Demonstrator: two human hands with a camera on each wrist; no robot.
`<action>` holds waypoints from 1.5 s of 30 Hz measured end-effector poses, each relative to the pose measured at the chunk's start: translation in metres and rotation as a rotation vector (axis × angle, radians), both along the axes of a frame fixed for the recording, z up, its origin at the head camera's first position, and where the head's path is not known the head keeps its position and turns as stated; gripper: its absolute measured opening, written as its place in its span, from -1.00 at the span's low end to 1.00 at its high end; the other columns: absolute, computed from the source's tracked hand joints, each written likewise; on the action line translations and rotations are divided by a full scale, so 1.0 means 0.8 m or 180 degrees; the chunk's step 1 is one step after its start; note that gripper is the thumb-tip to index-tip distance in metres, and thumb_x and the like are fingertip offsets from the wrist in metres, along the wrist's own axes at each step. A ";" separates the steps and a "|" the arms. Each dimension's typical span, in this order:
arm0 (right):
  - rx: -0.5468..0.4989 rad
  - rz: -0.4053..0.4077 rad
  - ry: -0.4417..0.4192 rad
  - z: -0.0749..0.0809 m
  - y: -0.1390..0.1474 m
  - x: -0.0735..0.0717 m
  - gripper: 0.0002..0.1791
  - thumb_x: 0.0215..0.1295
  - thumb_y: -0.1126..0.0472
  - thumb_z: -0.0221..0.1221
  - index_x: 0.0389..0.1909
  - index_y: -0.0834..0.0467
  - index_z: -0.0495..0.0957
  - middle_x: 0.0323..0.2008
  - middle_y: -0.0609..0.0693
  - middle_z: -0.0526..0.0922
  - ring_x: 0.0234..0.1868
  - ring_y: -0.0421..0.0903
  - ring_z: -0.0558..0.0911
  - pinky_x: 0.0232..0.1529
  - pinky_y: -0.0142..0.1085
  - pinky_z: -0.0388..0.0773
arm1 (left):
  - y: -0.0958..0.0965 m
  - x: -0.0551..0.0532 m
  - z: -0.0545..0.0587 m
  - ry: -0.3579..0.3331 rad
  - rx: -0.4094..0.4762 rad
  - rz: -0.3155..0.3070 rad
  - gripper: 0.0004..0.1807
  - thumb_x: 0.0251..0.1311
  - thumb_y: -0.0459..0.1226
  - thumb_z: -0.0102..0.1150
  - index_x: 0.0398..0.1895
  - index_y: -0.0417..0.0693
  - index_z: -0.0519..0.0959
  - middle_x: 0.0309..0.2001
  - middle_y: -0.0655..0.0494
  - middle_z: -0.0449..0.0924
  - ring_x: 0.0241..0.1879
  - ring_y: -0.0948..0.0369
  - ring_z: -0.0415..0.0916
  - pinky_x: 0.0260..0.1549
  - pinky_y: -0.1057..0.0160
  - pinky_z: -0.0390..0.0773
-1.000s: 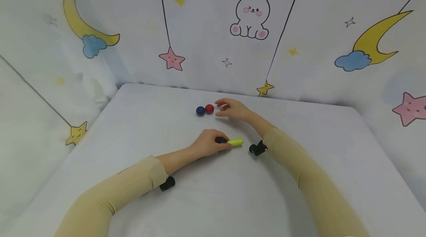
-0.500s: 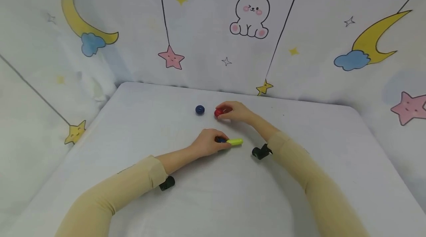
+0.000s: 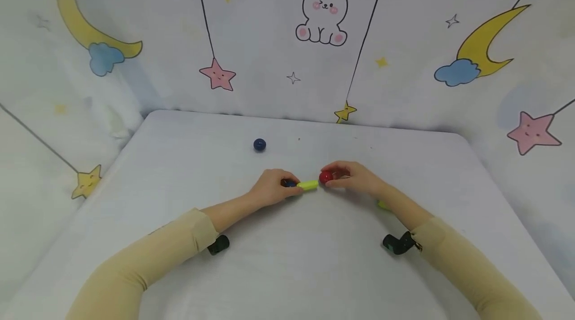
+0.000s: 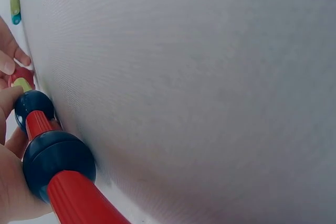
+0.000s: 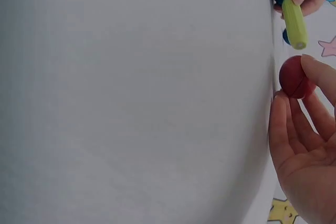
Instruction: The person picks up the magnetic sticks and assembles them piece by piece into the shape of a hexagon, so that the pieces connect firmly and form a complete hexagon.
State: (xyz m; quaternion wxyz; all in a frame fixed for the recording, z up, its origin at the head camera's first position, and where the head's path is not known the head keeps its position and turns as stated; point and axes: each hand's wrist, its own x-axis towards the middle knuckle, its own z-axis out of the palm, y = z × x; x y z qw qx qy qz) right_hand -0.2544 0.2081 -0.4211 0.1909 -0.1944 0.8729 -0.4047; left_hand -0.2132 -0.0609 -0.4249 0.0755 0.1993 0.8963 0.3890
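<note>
My left hand point(image 3: 271, 187) grips a toy chain of rods and balls close over the table. In the left wrist view it has red rods point(image 4: 84, 203), a nearer blue ball point(image 4: 59, 161) and a farther blue ball point(image 4: 35, 106). From its far end a yellow-green rod point(image 3: 308, 185) points right. Facing that rod's free end, my right hand point(image 3: 357, 178) pinches a red ball point(image 3: 325, 177) between thumb and fingertips. The right wrist view shows a small gap between the red ball point(image 5: 296, 77) and the rod tip point(image 5: 298, 44). Fingers hide part of the chain.
A single blue ball point(image 3: 259, 145) lies farther back on the white table. Another yellow-green piece point(image 3: 383, 204) shows partly beneath the right forearm. Dark wrist cameras point(image 3: 218, 244) hang under both sleeves. A printed cloth wall point(image 3: 269, 95) rises behind the table.
My right hand took hold of the red ball beside the blue one and brought it nearer and to the right, up to the rod's end. The left hand keeps its grip; the head view shifted slightly.
</note>
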 end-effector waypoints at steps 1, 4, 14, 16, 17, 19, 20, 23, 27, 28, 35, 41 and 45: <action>-0.0032 0.0002 0.0000 0.000 0.001 0.003 -0.52 0.25 0.12 0.32 0.18 0.10 0.53 0.01 0.04 0.59 0.00 -0.01 0.52 0.02 -0.15 0.47 | 0.000 0.000 0.001 0.0004 -0.0002 0.0007 -0.78 0.15 -0.13 0.36 -0.17 0.01 0.74 -0.27 0.18 0.64 -0.32 0.26 0.43 -0.32 0.32 0.43; -0.0145 0.0037 -0.0019 -0.002 -0.001 0.010 -0.53 0.25 0.12 0.32 0.17 0.11 0.54 -0.03 0.04 0.59 -0.06 -0.01 0.53 -0.04 -0.18 0.50 | -0.001 -0.001 0.001 0.0014 -0.0017 0.0026 -0.78 0.15 -0.13 0.36 -0.17 0.02 0.74 -0.27 0.18 0.64 -0.32 0.26 0.43 -0.32 0.32 0.42; -0.0312 -0.0016 -0.0027 -0.003 -0.004 0.017 -0.54 0.24 0.17 0.32 0.15 0.13 0.54 -0.02 0.06 0.62 -0.10 -0.02 0.59 -0.10 -0.23 0.54 | 0.000 -0.005 -0.001 -0.0018 -0.0036 0.0039 -0.77 0.15 -0.13 0.36 -0.16 0.01 0.73 -0.26 0.17 0.63 -0.33 0.25 0.43 -0.35 0.33 0.43; -0.0317 -0.0034 -0.0039 -0.002 -0.004 0.018 -0.53 0.24 0.17 0.32 0.16 0.15 0.53 -0.02 0.08 0.62 -0.10 -0.02 0.60 -0.11 -0.24 0.54 | 0.001 -0.006 -0.001 -0.0024 -0.0047 0.0027 -0.77 0.16 -0.13 0.35 -0.16 0.00 0.73 -0.28 0.18 0.63 -0.34 0.25 0.43 -0.36 0.33 0.43; -0.0327 -0.0035 -0.0042 -0.002 -0.004 0.018 -0.53 0.24 0.17 0.32 0.17 0.16 0.53 -0.01 0.10 0.61 -0.09 -0.02 0.60 -0.11 -0.24 0.54 | 0.002 -0.006 -0.001 -0.0036 -0.0045 0.0018 -0.77 0.16 -0.13 0.35 -0.16 0.00 0.73 -0.29 0.18 0.63 -0.35 0.26 0.44 -0.38 0.34 0.44; -0.0336 -0.0046 -0.0041 -0.002 -0.003 0.019 -0.52 0.25 0.16 0.31 0.18 0.17 0.51 0.01 0.11 0.61 -0.07 -0.01 0.59 -0.11 -0.25 0.54 | 0.004 -0.008 0.001 -0.0047 -0.0043 0.0003 -0.76 0.17 -0.12 0.34 -0.15 -0.01 0.72 -0.30 0.20 0.62 -0.37 0.27 0.46 -0.40 0.35 0.46; -0.0336 -0.0064 -0.0043 -0.002 -0.003 0.019 -0.51 0.25 0.16 0.31 0.19 0.18 0.51 0.01 0.11 0.60 -0.07 -0.01 0.59 -0.11 -0.26 0.54 | 0.006 -0.008 0.002 -0.0041 -0.0037 -0.0009 -0.75 0.17 -0.12 0.34 -0.14 -0.01 0.71 -0.30 0.20 0.62 -0.38 0.27 0.46 -0.41 0.35 0.46; -0.0341 -0.0098 -0.0049 -0.003 -0.002 0.019 -0.50 0.25 0.16 0.31 0.20 0.18 0.50 0.02 0.12 0.60 -0.05 -0.01 0.58 -0.11 -0.27 0.53 | 0.014 -0.011 0.007 -0.0008 -0.0022 -0.0069 -0.73 0.17 -0.11 0.34 -0.13 -0.04 0.70 -0.32 0.19 0.62 -0.37 0.28 0.48 -0.39 0.35 0.48; -0.0361 -0.0113 -0.0083 -0.005 -0.001 0.019 -0.50 0.25 0.17 0.31 0.20 0.18 0.50 0.01 0.11 0.61 -0.04 -0.02 0.59 -0.10 -0.28 0.53 | 0.027 -0.015 0.011 0.0071 -0.0080 -0.0181 -0.69 0.16 -0.10 0.35 -0.11 -0.07 0.69 -0.33 0.18 0.62 -0.34 0.28 0.49 -0.34 0.35 0.47; -0.0377 -0.0112 -0.0098 -0.005 -0.001 0.019 -0.50 0.24 0.17 0.32 0.19 0.18 0.50 0.01 0.11 0.61 -0.04 -0.02 0.59 -0.10 -0.27 0.53 | 0.030 -0.016 0.011 0.0076 -0.0103 -0.0205 -0.68 0.16 -0.09 0.35 -0.10 -0.07 0.69 -0.33 0.18 0.63 -0.34 0.28 0.49 -0.34 0.35 0.47; -0.0404 -0.0076 -0.0156 -0.005 -0.004 0.021 -0.51 0.23 0.14 0.33 0.17 0.14 0.52 0.01 0.07 0.62 -0.02 -0.02 0.60 -0.08 -0.24 0.51 | 0.042 -0.017 0.006 0.0031 -0.0116 -0.0250 -0.71 0.16 -0.05 0.34 -0.15 -0.01 0.70 -0.34 0.25 0.64 -0.36 0.32 0.48 -0.39 0.36 0.46; -0.0378 -0.0124 -0.0166 -0.004 -0.003 0.022 -0.52 0.22 0.15 0.34 0.16 0.12 0.53 0.00 0.05 0.62 -0.02 -0.02 0.60 -0.10 -0.22 0.51 | 0.045 -0.016 0.005 0.0042 -0.0053 -0.0249 -0.76 0.20 -0.10 0.31 -0.16 -0.01 0.70 -0.36 0.24 0.64 -0.37 0.32 0.49 -0.38 0.35 0.45; -0.0378 -0.0077 -0.0138 -0.005 0.000 0.023 -0.51 0.24 0.14 0.32 0.18 0.16 0.51 0.00 0.08 0.61 -0.03 -0.02 0.59 -0.10 -0.24 0.51 | 0.048 -0.015 0.004 0.0063 -0.0061 -0.0242 -0.78 0.22 -0.12 0.30 -0.17 -0.01 0.71 -0.34 0.22 0.65 -0.35 0.31 0.49 -0.37 0.35 0.45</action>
